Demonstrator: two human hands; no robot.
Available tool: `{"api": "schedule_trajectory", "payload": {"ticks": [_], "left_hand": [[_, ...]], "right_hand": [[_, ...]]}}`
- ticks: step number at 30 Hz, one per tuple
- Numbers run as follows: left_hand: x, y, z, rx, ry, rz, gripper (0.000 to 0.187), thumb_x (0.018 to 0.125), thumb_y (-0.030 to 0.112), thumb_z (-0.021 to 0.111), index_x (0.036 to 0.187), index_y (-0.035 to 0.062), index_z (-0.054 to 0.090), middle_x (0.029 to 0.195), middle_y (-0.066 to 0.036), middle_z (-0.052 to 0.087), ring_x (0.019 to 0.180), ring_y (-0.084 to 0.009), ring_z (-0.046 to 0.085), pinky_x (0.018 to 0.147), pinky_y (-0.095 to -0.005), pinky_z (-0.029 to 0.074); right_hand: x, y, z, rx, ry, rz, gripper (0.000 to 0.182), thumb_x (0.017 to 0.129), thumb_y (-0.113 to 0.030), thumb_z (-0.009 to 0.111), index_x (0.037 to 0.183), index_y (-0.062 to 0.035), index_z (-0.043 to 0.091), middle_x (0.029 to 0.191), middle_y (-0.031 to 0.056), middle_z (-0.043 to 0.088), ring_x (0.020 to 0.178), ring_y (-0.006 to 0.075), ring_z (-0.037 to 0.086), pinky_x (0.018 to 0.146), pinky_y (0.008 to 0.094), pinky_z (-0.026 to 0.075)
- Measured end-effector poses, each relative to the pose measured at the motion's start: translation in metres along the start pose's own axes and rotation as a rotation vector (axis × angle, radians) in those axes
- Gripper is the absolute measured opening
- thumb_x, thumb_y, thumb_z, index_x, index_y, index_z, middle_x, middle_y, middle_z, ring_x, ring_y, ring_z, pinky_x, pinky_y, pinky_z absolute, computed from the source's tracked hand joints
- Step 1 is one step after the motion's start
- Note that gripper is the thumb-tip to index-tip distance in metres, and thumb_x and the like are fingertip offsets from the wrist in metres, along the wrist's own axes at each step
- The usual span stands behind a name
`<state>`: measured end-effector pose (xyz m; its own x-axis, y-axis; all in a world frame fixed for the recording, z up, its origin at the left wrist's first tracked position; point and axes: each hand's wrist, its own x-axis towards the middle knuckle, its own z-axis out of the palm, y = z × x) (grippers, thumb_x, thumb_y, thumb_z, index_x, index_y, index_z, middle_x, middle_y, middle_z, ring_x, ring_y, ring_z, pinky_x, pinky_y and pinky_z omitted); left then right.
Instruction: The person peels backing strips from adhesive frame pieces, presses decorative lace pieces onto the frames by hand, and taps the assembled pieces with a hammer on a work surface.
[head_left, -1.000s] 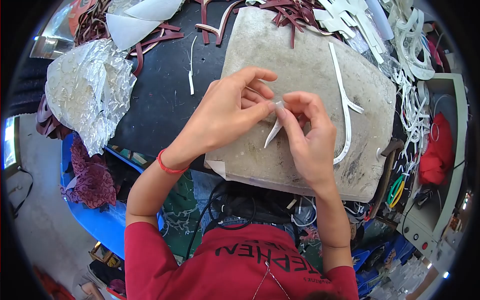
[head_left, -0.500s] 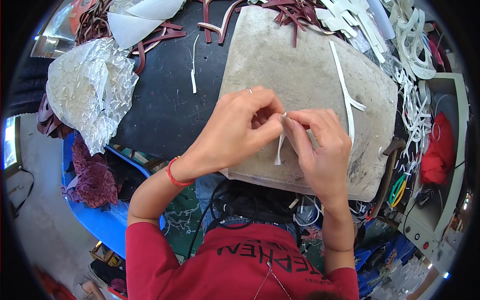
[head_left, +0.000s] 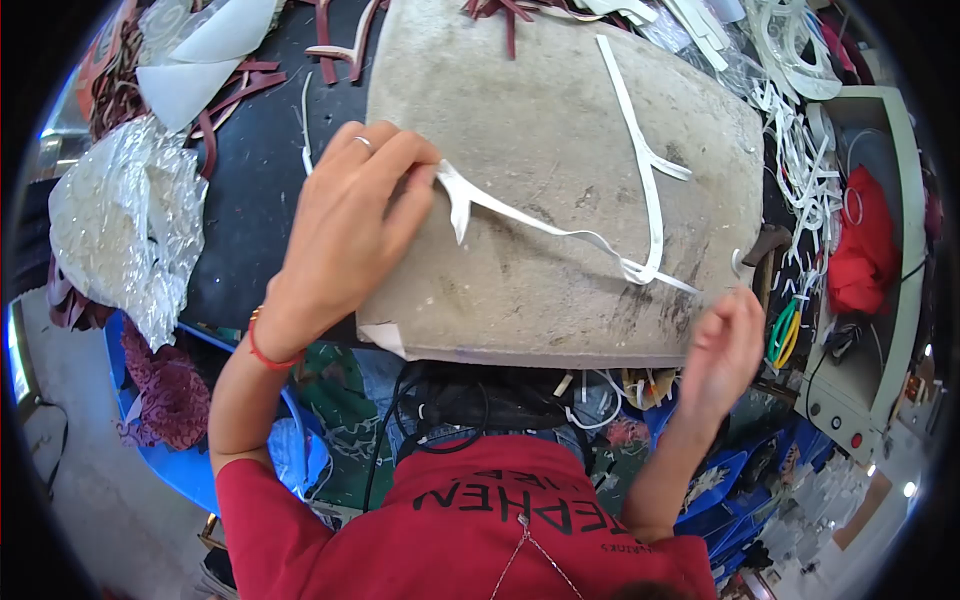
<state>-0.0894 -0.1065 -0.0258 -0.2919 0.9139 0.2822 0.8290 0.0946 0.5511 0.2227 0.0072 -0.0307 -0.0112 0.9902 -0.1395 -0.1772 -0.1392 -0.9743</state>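
Note:
My left hand (head_left: 355,220) is closed, pinching the forked end of a white strip (head_left: 520,215) between thumb and fingers. A short side tail hangs from that end. The strip runs slackly to the right over a worn grey board (head_left: 520,110), with a twist midway. It crosses the lower end of a second forked white strip (head_left: 640,140) lying on the board. My right hand (head_left: 725,345) is by the board's right edge, fingers curled and blurred. The first strip's far end reaches close to its fingertips; whether they grip it cannot be made out.
Dark red strips (head_left: 345,45) and white sheet pieces (head_left: 200,65) lie at the back left. Crinkled clear plastic (head_left: 125,225) hangs at the left edge. Tangled white offcuts (head_left: 800,150) sit at the right, beside a metal box (head_left: 880,350) holding red cloth (head_left: 862,245).
My hands have moved apart, left hand leftward and right hand right and downward. The strip, bunched between them before, now stretches across the board. The whole view has shifted somewhat.

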Motion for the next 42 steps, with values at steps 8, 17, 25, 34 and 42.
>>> {"api": "schedule_trajectory", "payload": {"ticks": [8, 17, 25, 34, 42], "left_hand": [[0.016, 0.022, -0.033, 0.407, -0.032, 0.151, 0.035, 0.072, -0.009, 0.052, 0.102, 0.0052, 0.064, 0.108, -0.009, 0.06, 0.102, -0.0285, 0.056, 0.087, -0.0377, 0.046], [0.014, 0.085, 0.062, -0.233, -0.351, 0.218, 0.016, 0.08, 0.007, 0.062, 0.095, 0.0046, 0.056, 0.091, -0.011, 0.055, 0.085, -0.0309, 0.052, 0.075, -0.0401, 0.043], [0.012, 0.086, 0.056, -0.265, -0.445, 0.234, 0.017, 0.076, 0.002, 0.055, 0.092, 0.0028, 0.056, 0.088, -0.012, 0.054, 0.082, -0.0305, 0.053, 0.072, -0.0389, 0.043], [0.009, 0.087, 0.046, -0.292, -0.512, 0.256, 0.031, 0.074, 0.004, 0.056, 0.104, 0.0033, 0.056, 0.091, -0.008, 0.054, 0.084, -0.0235, 0.053, 0.071, -0.0335, 0.042], [-0.001, 0.1, 0.05, -0.263, -0.549, 0.28, 0.047, 0.073, 0.003, 0.057, 0.119, -0.0003, 0.052, 0.096, -0.009, 0.055, 0.087, -0.0238, 0.054, 0.074, -0.0326, 0.042]], "right_hand": [[-0.006, -0.034, 0.007, -1.273, -0.32, -0.712, 0.048, 0.083, -0.021, 0.069, 0.128, -0.0082, 0.055, 0.112, 0.0074, 0.061, 0.077, 0.0151, 0.054, 0.077, 0.0293, 0.041], [0.022, -0.027, 0.033, -1.188, -0.893, -0.735, 0.026, 0.075, -0.012, 0.073, 0.1, -0.0094, 0.069, 0.084, 0.0028, 0.066, 0.078, 0.0211, 0.058, 0.08, 0.0353, 0.042], [0.213, -0.024, 0.111, -1.202, -0.81, -0.747, 0.021, 0.086, -0.02, 0.061, 0.097, -0.004, 0.069, 0.087, 0.013, 0.069, 0.077, 0.0233, 0.066, 0.072, 0.0317, 0.05], [0.429, -0.035, 0.217, -0.957, 0.135, -0.782, 0.028, 0.08, -0.025, 0.061, 0.09, -0.0003, 0.071, 0.083, 0.0224, 0.067, 0.084, 0.0315, 0.067, 0.079, 0.0396, 0.05], [0.487, -0.134, 0.111, -0.331, 0.183, -0.572, 0.02, 0.08, -0.01, 0.069, 0.091, 0.0055, 0.066, 0.086, 0.0157, 0.069, 0.076, 0.0234, 0.069, 0.072, 0.0307, 0.055]]}}
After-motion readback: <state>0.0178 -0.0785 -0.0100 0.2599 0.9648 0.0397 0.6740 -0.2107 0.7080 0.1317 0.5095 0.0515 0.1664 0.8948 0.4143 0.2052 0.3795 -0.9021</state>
